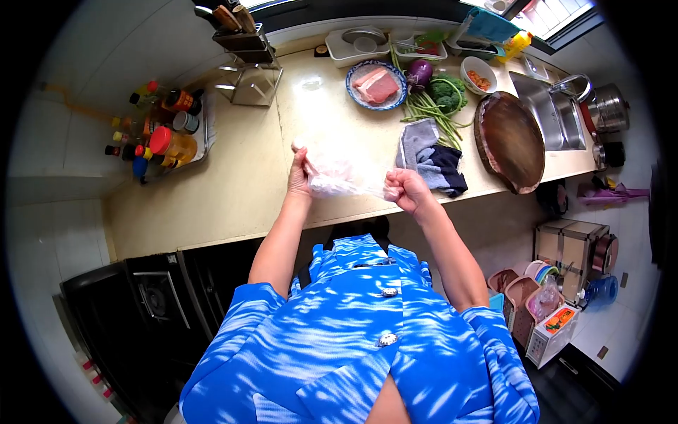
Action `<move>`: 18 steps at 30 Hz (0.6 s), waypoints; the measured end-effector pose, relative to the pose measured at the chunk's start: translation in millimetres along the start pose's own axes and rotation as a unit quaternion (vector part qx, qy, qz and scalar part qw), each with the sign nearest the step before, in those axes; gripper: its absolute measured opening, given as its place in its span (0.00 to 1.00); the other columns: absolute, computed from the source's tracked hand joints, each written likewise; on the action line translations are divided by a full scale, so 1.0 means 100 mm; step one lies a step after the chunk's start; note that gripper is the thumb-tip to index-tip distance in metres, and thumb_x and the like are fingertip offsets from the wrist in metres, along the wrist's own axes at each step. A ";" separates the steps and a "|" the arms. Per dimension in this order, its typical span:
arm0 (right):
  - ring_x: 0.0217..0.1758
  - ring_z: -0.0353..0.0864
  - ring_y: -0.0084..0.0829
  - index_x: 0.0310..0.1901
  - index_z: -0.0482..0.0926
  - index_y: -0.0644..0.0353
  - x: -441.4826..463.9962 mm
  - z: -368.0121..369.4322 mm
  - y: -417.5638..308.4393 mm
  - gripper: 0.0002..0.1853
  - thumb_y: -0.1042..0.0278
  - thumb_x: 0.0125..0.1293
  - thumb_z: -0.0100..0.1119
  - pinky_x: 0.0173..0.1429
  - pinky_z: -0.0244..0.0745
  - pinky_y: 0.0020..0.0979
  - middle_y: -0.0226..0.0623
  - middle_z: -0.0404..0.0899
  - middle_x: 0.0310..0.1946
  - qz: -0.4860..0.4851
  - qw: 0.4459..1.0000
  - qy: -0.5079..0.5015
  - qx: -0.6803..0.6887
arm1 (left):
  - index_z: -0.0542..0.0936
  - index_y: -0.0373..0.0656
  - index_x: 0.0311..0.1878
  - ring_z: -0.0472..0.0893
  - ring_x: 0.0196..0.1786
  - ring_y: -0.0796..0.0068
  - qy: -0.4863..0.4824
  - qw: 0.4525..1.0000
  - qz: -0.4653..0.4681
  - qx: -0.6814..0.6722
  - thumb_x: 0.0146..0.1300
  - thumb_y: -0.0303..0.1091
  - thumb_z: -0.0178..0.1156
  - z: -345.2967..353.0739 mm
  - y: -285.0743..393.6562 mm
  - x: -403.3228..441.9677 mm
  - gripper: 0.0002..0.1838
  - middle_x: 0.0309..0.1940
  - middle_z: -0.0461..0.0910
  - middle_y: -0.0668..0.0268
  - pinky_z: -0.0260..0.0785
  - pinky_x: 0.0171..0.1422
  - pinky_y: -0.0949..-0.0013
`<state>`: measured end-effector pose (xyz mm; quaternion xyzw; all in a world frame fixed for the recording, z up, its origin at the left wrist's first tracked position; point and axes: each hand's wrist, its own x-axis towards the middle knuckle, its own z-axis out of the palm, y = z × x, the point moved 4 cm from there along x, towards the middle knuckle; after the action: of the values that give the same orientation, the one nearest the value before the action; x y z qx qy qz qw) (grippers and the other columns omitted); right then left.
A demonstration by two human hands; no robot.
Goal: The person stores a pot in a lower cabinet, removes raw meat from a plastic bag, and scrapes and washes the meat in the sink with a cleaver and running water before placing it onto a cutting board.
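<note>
Stretched between the two hands, just above the front edge of the cream-coloured countertop (212, 201), is a crumpled, thin, see-through plastic bag (342, 175)! The left hand (299, 172) pinches one end, thumb up against curled fingers; the right hand (408, 190) grips the other, its fingers folded tight. Just beside the right hand lies a rumpled grey and dark-blue cloth (429, 157). Beyond, a slab of raw pink meat (378, 86) sits on a blue-and-white patterned plate (375, 107), with long green beans (429, 117) and a green broccoli head (446, 95) alongside. Over right, a round, dark wooden chopping board (510, 141) lies near the steel sink (524, 88)!
</note>
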<state>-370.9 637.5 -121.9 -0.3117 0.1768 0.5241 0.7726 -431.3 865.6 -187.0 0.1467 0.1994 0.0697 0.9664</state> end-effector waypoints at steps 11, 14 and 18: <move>0.09 0.49 0.17 0.21 0.68 0.62 -0.04 -0.37 -0.28 0.10 0.86 0.46 0.35 0.12 0.42 0.23 0.27 0.61 0.13 -0.127 0.964 0.139 -0.190 | 0.70 0.47 0.54 0.71 0.56 0.60 0.052 0.993 0.103 -0.033 0.47 0.52 0.60 0.01 0.33 0.09 0.32 0.52 0.73 0.63 0.64 0.62 0.53; 0.09 0.50 0.16 0.20 0.69 0.61 0.01 -0.44 -0.35 0.10 0.84 0.47 0.36 0.12 0.42 0.22 0.26 0.60 0.12 -0.191 0.938 0.169 -0.233 | 0.69 0.47 0.55 0.70 0.57 0.60 0.035 0.993 0.110 -0.014 0.47 0.55 0.59 -0.01 0.37 0.13 0.33 0.52 0.72 0.63 0.63 0.62 0.54; 0.10 0.50 0.15 0.18 0.69 0.60 -0.06 -0.42 -0.49 0.09 0.83 0.49 0.39 0.12 0.41 0.21 0.24 0.58 0.12 -0.264 0.908 0.223 -0.235 | 0.68 0.46 0.57 0.71 0.57 0.59 -0.003 0.997 0.078 -0.013 0.49 0.58 0.57 0.05 0.31 0.09 0.36 0.54 0.72 0.62 0.63 0.62 0.52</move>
<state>-326.0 593.1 -134.9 -0.6283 0.1274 0.2438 0.7277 -423.5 895.3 -176.1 0.1496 0.1830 0.1471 0.9605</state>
